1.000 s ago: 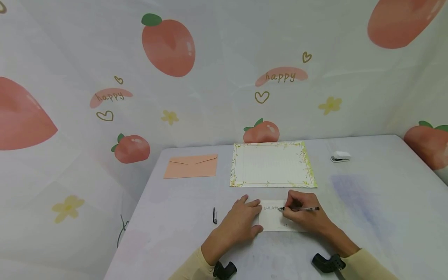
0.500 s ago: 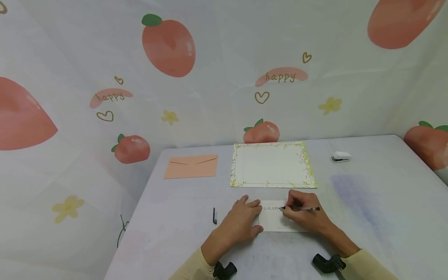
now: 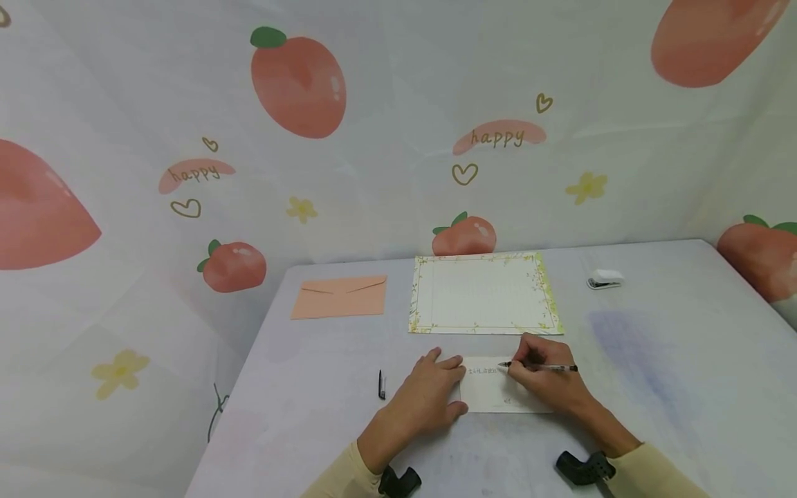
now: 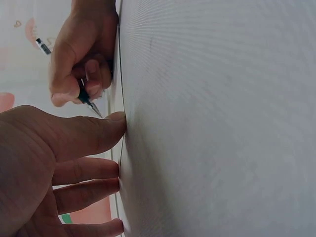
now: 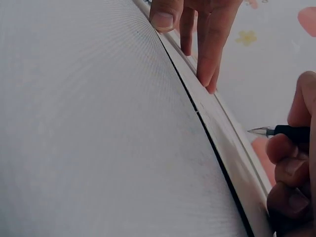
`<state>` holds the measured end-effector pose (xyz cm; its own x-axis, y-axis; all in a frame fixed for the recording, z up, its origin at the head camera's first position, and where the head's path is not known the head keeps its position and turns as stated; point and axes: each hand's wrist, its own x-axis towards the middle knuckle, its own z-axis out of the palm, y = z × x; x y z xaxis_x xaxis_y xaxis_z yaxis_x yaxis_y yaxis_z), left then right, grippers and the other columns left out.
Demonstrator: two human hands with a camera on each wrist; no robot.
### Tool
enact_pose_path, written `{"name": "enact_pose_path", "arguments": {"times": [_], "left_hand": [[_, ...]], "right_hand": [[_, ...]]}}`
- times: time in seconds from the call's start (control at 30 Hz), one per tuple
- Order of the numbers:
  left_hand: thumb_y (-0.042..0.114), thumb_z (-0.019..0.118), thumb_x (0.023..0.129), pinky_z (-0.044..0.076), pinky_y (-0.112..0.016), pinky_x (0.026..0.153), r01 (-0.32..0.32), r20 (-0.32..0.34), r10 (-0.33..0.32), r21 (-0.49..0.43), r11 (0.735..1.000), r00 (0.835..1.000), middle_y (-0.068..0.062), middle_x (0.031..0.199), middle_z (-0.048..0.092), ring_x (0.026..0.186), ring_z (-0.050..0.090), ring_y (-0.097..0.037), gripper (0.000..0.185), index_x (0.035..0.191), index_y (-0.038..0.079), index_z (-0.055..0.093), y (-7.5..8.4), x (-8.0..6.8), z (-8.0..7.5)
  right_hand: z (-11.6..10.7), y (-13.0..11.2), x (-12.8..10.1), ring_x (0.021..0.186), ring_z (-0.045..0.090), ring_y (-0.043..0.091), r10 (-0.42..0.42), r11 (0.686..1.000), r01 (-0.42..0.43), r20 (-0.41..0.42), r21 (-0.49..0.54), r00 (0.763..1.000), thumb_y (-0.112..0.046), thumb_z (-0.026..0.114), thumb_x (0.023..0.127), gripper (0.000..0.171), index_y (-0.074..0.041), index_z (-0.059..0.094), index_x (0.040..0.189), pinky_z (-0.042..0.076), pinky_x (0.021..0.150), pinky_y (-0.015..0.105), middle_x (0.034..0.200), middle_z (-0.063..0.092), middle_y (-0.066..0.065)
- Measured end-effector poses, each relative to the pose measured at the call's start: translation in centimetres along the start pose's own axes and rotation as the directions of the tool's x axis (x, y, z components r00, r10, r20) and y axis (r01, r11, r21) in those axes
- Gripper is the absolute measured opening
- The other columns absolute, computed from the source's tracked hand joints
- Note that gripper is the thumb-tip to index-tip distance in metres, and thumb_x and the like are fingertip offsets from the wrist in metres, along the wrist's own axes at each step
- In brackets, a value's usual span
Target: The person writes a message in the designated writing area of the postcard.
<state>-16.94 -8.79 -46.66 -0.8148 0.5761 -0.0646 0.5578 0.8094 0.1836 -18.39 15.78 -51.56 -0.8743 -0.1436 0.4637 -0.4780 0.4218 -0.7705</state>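
Observation:
A small white card (image 3: pixel 492 394) with a line of handwriting lies on the table near the front edge. My left hand (image 3: pixel 432 393) presses flat on the card's left edge with straight fingers (image 4: pixel 94 133). My right hand (image 3: pixel 543 377) grips a black pen (image 3: pixel 542 367), its tip just over the card's top line. In the right wrist view the pen tip (image 5: pixel 259 131) hovers slightly off the card edge (image 5: pixel 222 128), and the left fingers (image 5: pixel 210 49) rest on it.
A flower-bordered letter sheet (image 3: pixel 484 294) lies behind the card. A peach envelope (image 3: pixel 340 297) sits at the back left, a small white stapler (image 3: pixel 605 279) at the back right. A black pen cap (image 3: pixel 382 384) lies left of my left hand.
My right hand has shifted slightly right and up with the pen, lifting the tip from the written line. My left hand has stayed put.

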Motion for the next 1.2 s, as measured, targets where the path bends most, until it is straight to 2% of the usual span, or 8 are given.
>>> {"name": "enact_pose_path", "arguments": {"times": [0.13, 0.23, 0.37, 0.63, 0.8, 1.2], "left_hand": [[0.039, 0.079, 0.085, 0.043, -0.055, 0.110, -0.003, 0.002, 0.003, -0.005, 1.000, 1.000, 0.000, 0.146, 0.058, 0.139, 0.047, -0.038, 0.057, 0.134, 0.013, 0.065, 0.0, 0.0, 0.1], [0.039, 0.078, 0.086, 0.043, -0.055, 0.110, -0.004, 0.000, 0.004, -0.006, 1.000, 1.000, 0.000, 0.145, 0.058, 0.140, 0.047, -0.038, 0.057, 0.134, 0.013, 0.065, 0.0, 0.0, 0.1], [0.039, 0.078, 0.086, 0.043, -0.055, 0.110, -0.006, 0.001, 0.006, -0.001, 1.000, 1.000, 0.000, 0.145, 0.058, 0.139, 0.047, -0.038, 0.056, 0.134, 0.013, 0.066, 0.1, 0.0, 0.0], [0.039, 0.079, 0.086, 0.043, -0.054, 0.111, 0.001, 0.011, -0.001, -0.005, 1.000, 1.000, 0.000, 0.146, 0.057, 0.140, 0.047, -0.037, 0.057, 0.134, 0.013, 0.065, 0.1, 0.0, -0.2], [0.038, 0.079, 0.085, 0.043, -0.054, 0.111, 0.010, 0.012, -0.010, -0.009, 1.000, 1.000, 0.000, 0.146, 0.058, 0.140, 0.047, -0.037, 0.057, 0.134, 0.013, 0.065, 0.1, 0.0, -0.1], [0.039, 0.078, 0.086, 0.042, -0.054, 0.111, 0.008, 0.018, -0.008, -0.012, 1.000, 1.000, 0.000, 0.147, 0.057, 0.140, 0.046, -0.037, 0.057, 0.135, 0.014, 0.065, 0.1, 0.0, -0.1]], "right_hand": [[-0.3, 0.0, 0.0, 0.055, 0.048, 0.005, 0.037, 0.999, -0.037, 0.036, 0.015, 0.999, 0.011, 0.069, 0.072, 0.038, -0.026, 0.057, 0.071, 0.040, 0.050, 0.021, 0.065, 0.061, -0.012], [-0.4, 0.1, -0.1, 0.056, 0.048, 0.004, 0.039, 0.999, -0.041, 0.076, 0.015, 0.996, 0.010, 0.071, 0.074, 0.038, -0.025, 0.057, 0.072, 0.040, 0.050, 0.021, 0.067, 0.060, -0.011], [-0.2, 0.0, -0.2, 0.056, 0.048, 0.002, 0.031, 0.999, -0.030, 0.083, -0.016, 0.996, 0.010, 0.073, 0.073, 0.038, -0.024, 0.057, 0.072, 0.040, 0.050, 0.020, 0.066, 0.060, -0.012], [-0.5, -3.0, 0.3, 0.054, 0.046, 0.001, 0.028, 1.000, -0.029, 0.088, 0.002, 0.996, 0.014, 0.070, 0.070, 0.036, -0.019, 0.055, 0.069, 0.038, 0.049, 0.020, 0.063, 0.058, -0.009], [-0.7, -3.7, 0.4, 0.055, 0.046, 0.000, 0.006, 1.000, -0.006, 0.089, 0.005, 0.996, 0.014, 0.069, 0.069, 0.036, -0.019, 0.055, 0.069, 0.037, 0.048, 0.020, 0.063, 0.058, -0.010], [0.0, -0.2, 0.0, 0.055, 0.046, 0.002, 0.045, 0.997, -0.039, 0.089, -0.062, 0.995, 0.008, 0.074, 0.068, 0.037, -0.023, 0.054, 0.069, 0.037, 0.050, 0.020, 0.061, 0.054, -0.013]]}}
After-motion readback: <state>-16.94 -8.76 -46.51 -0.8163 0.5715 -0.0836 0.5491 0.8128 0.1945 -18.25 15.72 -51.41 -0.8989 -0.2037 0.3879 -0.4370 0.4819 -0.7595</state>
